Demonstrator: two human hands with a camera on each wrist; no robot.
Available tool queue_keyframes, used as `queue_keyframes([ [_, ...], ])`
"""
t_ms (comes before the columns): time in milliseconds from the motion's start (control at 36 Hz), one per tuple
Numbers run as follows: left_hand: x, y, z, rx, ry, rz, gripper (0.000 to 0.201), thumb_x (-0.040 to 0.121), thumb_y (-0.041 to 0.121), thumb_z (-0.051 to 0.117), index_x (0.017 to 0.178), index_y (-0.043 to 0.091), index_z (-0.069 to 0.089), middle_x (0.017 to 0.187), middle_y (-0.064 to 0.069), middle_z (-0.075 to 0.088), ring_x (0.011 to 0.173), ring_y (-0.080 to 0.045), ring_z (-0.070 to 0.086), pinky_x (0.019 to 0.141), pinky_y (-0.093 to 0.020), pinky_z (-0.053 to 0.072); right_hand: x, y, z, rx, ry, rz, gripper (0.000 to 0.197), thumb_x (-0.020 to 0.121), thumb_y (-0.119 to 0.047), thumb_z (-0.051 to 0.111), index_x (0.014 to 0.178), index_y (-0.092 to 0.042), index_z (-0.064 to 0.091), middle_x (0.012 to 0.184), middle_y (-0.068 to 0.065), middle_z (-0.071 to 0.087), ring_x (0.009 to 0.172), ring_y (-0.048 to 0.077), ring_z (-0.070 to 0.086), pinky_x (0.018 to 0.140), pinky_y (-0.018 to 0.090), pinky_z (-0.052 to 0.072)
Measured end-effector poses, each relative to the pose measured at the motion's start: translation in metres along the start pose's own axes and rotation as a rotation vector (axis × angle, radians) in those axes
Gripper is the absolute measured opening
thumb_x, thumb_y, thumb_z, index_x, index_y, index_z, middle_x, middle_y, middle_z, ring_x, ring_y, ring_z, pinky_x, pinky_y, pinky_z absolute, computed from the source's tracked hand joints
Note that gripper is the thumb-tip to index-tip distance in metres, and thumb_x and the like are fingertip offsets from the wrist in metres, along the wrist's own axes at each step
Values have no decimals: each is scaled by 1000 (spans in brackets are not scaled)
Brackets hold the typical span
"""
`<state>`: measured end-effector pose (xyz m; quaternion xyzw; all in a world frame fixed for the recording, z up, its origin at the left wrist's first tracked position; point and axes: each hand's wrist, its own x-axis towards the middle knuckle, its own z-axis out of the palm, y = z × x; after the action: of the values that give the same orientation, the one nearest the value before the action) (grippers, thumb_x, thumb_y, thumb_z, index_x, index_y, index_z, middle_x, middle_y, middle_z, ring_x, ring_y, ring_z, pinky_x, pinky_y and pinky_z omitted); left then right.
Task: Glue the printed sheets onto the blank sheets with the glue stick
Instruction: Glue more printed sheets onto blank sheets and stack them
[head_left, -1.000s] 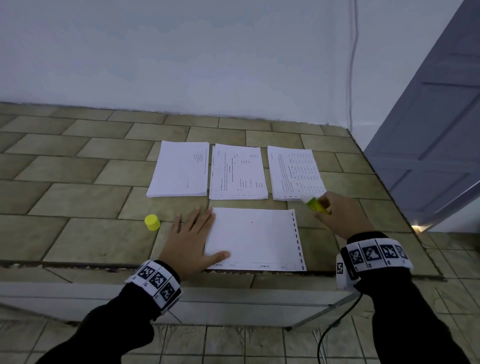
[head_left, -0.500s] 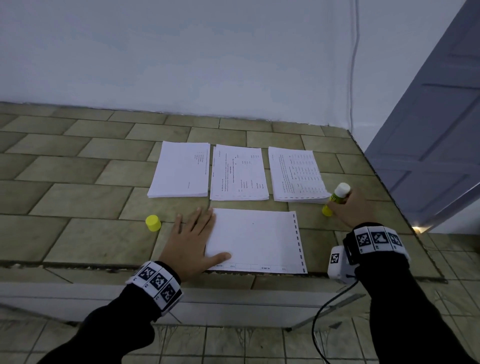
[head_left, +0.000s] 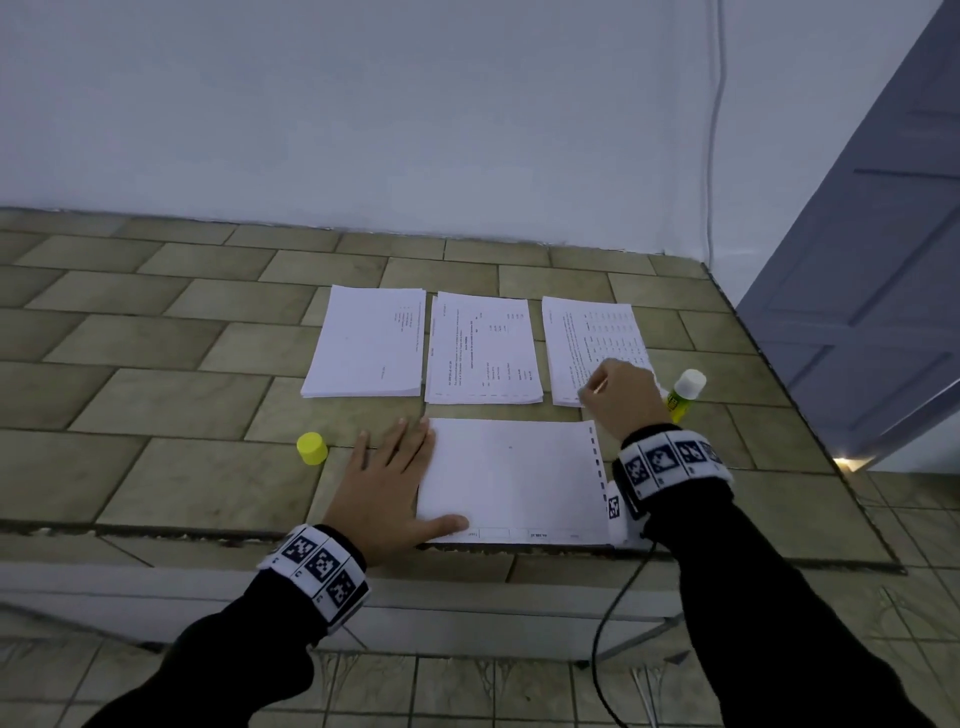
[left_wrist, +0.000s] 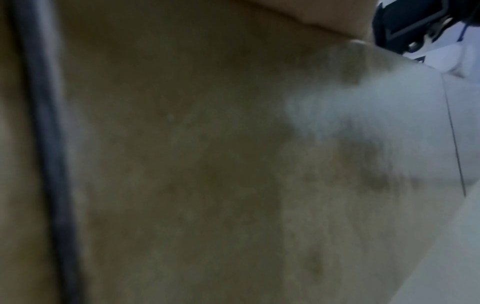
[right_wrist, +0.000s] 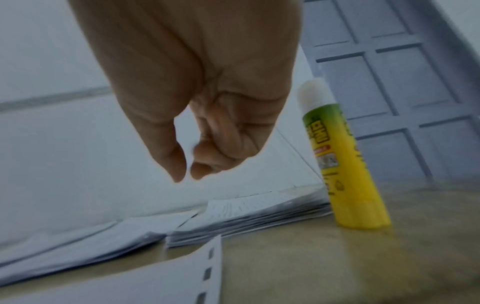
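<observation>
Three paper stacks lie in a row: left stack (head_left: 366, 343), middle stack (head_left: 483, 349), right stack (head_left: 589, 343). One single sheet (head_left: 511, 480) lies nearer. One glue stick (head_left: 684, 395) stands uncapped beside the right stack; one yellow cap (head_left: 312, 448) sits apart. The left hand (head_left: 387, 496) presses flat, fingers straight, on the sheet. The right hand (head_left: 623, 397), fingers curled, thumb nearly meeting forefinger, holds nothing above the right stack.

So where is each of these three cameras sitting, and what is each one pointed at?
Head: worn on the head, looks down at paper stacks, both sleeves, left hand flat on the front sheet.
Left wrist: against the tiled counter; blurred, no fingers identifiable.
Right wrist: looks along the right hand, fingers curled, holding nothing.
Shared: head and right wrist both show the upright glue stick.
</observation>
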<state>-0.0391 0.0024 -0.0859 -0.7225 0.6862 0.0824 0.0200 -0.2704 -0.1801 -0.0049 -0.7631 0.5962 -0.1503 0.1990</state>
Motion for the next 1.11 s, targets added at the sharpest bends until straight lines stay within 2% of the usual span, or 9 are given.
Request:
queue_keyframes([
  [139,-1,0,-1,-4,7,-5,130,54,100,-13,155,18,-10,159,4,-22,149,-16,-17,119,-52,-9,27,-3,18,-192,-85,81,41,91,-30,60,120,-4,46,123,15,49,114,31,50,91,39,44],
  [278,-1,-1,1,-32,22,-6,126,57,99,-12,153,18,-14,158,4,-24,149,-15,-18,119,-52,-10,36,0,28,-255,-191,170,58,88,-43,63,125,-4,43,128,17,50,118,33,50,99,43,44],
  [472,-3,-1,0,-79,66,-14,110,65,91,-20,148,19,-20,161,4,-17,149,-14,-17,120,-48,-11,44,-1,25,-319,-173,138,54,87,-40,67,124,-7,45,127,16,48,118,32,48,97,43,45],
  [611,-2,-2,0,-115,87,-17,110,68,88,-20,153,18,-12,162,4,-10,149,-11,-13,120,-46,-10,46,3,20,-173,-80,138,36,88,-30,64,114,-8,51,117,14,58,108,31,56,93,41,47],
  [805,-3,-7,1,-312,157,-7,107,74,89,-7,157,21,1,163,7,1,149,-5,-4,121,-40,-9,33,-3,1,80,56,15,40,85,-29,67,117,-8,56,115,11,62,104,26,58,86,35,45],
  [917,-3,-6,-5,-639,339,14,90,84,84,15,147,23,36,149,14,42,137,-3,36,119,-38,20,10,-8,-9,147,10,-141,39,75,-33,73,112,-22,62,116,8,60,110,25,54,97,46,42],
  [972,-6,-3,-13,-856,449,-12,70,87,77,30,131,26,50,129,28,53,118,9,48,105,-19,36,-3,-8,-10,140,-73,-189,39,65,-45,71,102,-41,61,122,1,58,119,22,48,103,53,35],
  [1055,-8,-6,-27,-1118,481,-133,69,84,71,33,139,31,43,135,22,49,121,11,46,99,-7,33,-20,-1,-8,101,-197,-246,37,63,-53,71,95,-56,53,145,1,42,140,22,26,113,55,20],
  [1111,-1,-10,-34,-1268,503,-173,57,90,65,34,137,33,41,131,12,56,116,5,55,98,-16,41,-33,2,-9,66,-255,-280,39,76,-39,77,108,-48,56,157,7,24,147,24,11,119,49,10],
])
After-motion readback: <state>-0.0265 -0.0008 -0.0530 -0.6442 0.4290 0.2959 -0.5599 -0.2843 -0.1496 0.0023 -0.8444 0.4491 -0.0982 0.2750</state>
